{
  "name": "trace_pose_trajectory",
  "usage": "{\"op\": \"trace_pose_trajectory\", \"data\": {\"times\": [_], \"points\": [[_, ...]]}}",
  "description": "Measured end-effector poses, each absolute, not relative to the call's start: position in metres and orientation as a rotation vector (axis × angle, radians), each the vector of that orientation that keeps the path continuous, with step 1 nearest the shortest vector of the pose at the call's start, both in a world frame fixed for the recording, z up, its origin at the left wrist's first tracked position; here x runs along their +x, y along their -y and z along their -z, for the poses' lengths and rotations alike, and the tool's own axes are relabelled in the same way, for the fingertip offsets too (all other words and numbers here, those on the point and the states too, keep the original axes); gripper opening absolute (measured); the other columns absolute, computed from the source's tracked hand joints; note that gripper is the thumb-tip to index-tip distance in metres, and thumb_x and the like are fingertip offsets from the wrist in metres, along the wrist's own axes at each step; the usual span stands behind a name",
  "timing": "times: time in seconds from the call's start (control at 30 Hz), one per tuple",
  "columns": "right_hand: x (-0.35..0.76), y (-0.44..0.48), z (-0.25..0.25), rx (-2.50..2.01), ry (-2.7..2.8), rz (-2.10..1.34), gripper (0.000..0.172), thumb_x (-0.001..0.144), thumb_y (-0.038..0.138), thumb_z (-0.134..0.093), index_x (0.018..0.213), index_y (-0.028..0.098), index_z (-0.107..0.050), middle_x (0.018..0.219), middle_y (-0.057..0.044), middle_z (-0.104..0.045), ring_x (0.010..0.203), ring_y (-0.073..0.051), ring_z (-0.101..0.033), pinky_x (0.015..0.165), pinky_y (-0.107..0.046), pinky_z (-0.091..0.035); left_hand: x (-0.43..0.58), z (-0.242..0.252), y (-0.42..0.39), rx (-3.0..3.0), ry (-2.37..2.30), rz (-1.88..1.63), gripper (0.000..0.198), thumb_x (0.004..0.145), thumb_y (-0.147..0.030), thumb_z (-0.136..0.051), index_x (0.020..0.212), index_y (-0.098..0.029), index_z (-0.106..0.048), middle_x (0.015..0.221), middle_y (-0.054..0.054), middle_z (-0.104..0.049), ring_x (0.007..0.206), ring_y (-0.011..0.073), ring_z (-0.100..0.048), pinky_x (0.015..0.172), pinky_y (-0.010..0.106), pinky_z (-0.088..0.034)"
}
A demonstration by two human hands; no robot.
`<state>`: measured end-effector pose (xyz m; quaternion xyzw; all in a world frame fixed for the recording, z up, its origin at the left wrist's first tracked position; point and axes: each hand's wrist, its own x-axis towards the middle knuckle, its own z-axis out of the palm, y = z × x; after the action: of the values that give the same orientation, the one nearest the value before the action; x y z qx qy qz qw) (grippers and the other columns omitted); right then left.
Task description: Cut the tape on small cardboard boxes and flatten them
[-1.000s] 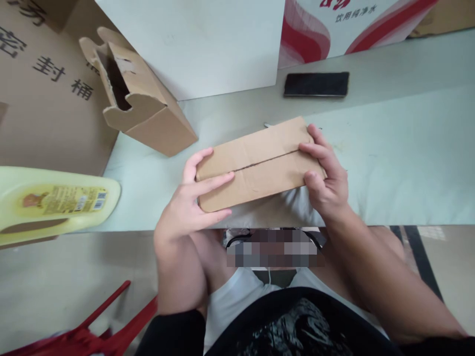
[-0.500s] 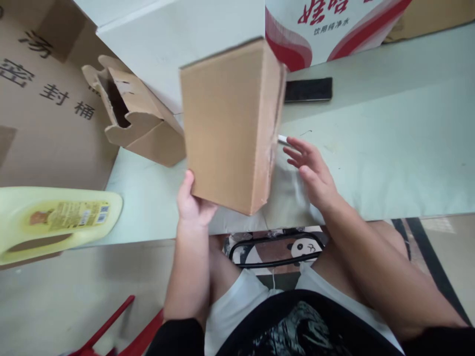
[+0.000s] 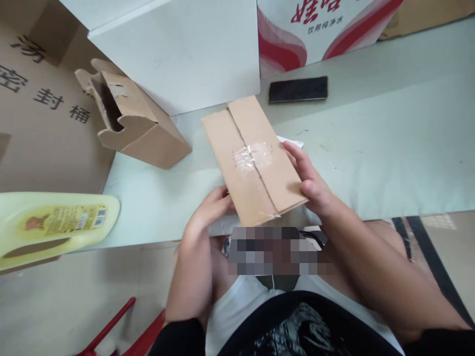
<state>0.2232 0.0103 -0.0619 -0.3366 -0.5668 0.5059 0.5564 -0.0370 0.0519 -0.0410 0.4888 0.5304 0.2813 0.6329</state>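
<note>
A black phone [image 3: 298, 89] lies flat on the pale table [image 3: 389, 148], in front of a red-and-white printed carton [image 3: 315, 29] and beside a white box [image 3: 185, 54]. Left of these, an open brown carton [image 3: 137, 129] lies on its side, and a yellow jug [image 3: 55, 222] lies at the far left.

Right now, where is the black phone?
In the head view, the black phone lies flat on the table, right of centre, just in front of the red-and-white carton and beyond the taped cardboard box.
</note>
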Motion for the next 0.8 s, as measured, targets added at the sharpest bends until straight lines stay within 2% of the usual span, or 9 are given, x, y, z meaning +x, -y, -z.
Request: {"op": "trace_pose_trajectory", "data": {"times": [0.1,0.17,0.23,0.3,0.37,0.47,0.57,0.63,0.8], "points": [[0.222,-0.009,0.067,-0.829,1.457,-1.112,0.073,0.090,0.075,-0.057,0.155,0.048,-0.040,0.170,0.006,-0.032,0.158,-0.029,-0.033,0.128,-0.058,-0.031,-0.039,0.036,-0.053,1.285,-1.379,-0.954,0.026,0.076,-0.037,-0.083,0.098,-0.025,-0.078,0.091,0.002,-0.077,0.090,0.0230,-0.072,0.081,0.034,-0.060],[0.220,-0.008,0.068,-0.843,1.521,-1.041,0.067,0.094,0.073,-0.052,0.156,0.048,-0.041,0.171,0.007,-0.031,0.160,-0.028,-0.028,0.130,-0.058,-0.026,-0.040,0.031,-0.052,1.476,-1.236,-1.344,0.033,0.086,-0.046,-0.074,0.116,-0.032,-0.074,0.111,0.001,-0.076,0.109,0.0222,-0.070,0.099,0.037,-0.057],[0.219,-0.008,0.065,-0.846,1.574,-0.985,0.062,0.099,0.067,-0.046,0.158,0.047,-0.039,0.170,0.007,-0.032,0.160,-0.026,-0.027,0.132,-0.056,-0.023,-0.039,0.027,-0.050,1.808,-0.965,-1.497,0.042,0.092,-0.050,-0.065,0.131,-0.036,-0.068,0.133,0.001,-0.070,0.134,0.0244,-0.060,0.119,0.044,-0.046],[0.221,-0.008,0.060,-0.854,1.609,-0.923,0.055,0.104,0.060,-0.040,0.158,0.047,-0.038,0.169,0.007,-0.035,0.159,-0.024,-0.031,0.132,-0.054,-0.026,-0.037,0.025,-0.048,2.123,-0.789,-1.334,0.044,0.096,-0.050,-0.057,0.138,-0.036,-0.065,0.146,0.001,-0.062,0.146,0.0261,-0.049,0.131,0.050,-0.030],[0.228,-0.011,0.057,-0.952,1.615,-0.811,0.049,0.107,0.051,-0.037,0.155,0.042,-0.045,0.163,0.003,-0.045,0.154,-0.024,-0.040,0.128,-0.054,-0.033,-0.036,0.025,-0.047,2.297,-0.769,-1.212,0.043,0.100,-0.049,-0.050,0.140,-0.035,-0.063,0.149,0.002,-0.058,0.146,0.0259,-0.049,0.134,0.054,-0.023],[0.244,-0.022,0.061,-1.346,1.602,-0.517,0.042,0.101,0.041,-0.050,0.139,0.030,-0.061,0.146,-0.007,-0.062,0.139,-0.029,-0.055,0.119,-0.055,-0.044,-0.035,0.026,-0.048,2.368,-0.809,-1.210,0.044,0.103,-0.051,-0.043,0.140,-0.034,-0.061,0.147,0.003,-0.058,0.142,0.0245,-0.053,0.133,0.056,-0.026],[0.256,-0.036,0.073,-1.697,1.630,-0.302,0.045,0.090,0.032,-0.058,0.132,0.020,-0.066,0.142,-0.016,-0.062,0.134,-0.035,-0.057,0.116,-0.058,-0.044,-0.034,0.027,-0.049,2.394,-0.808,-1.225,0.044,0.104,-0.050,-0.042,0.139,-0.032,-0.061,0.144,0.004,-0.060,0.140,0.0225,-0.055,0.133,0.054,-0.028],[0.257,-0.043,0.080,-1.821,1.697,-0.262,0.048,0.086,0.028,-0.058,0.132,0.018,-0.067,0.140,-0.018,-0.063,0.131,-0.039,-0.056,0.113,-0.061,-0.043,-0.032,0.028,-0.049,2.400,-0.800,-1.253,0.043,0.104,-0.050,-0.041,0.137,-0.031,-0.061,0.141,0.004,-0.061,0.138,0.0214,-0.056,0.134,0.052,-0.029],[0.246,-0.050,0.082,-2.009,1.774,-0.205,0.039,0.088,0.026,-0.054,0.120,0.017,-0.072,0.111,-0.017,-0.071,0.106,-0.038,-0.063,0.095,-0.058,-0.049,-0.026,0.032,-0.052,2.418,-0.825,-1.321,0.043,0.104,-0.052,-0.038,0.133,-0.031,-0.062,0.137,0.004,-0.063,0.134,0.0219,-0.060,0.131,0.053,-0.034]]}}
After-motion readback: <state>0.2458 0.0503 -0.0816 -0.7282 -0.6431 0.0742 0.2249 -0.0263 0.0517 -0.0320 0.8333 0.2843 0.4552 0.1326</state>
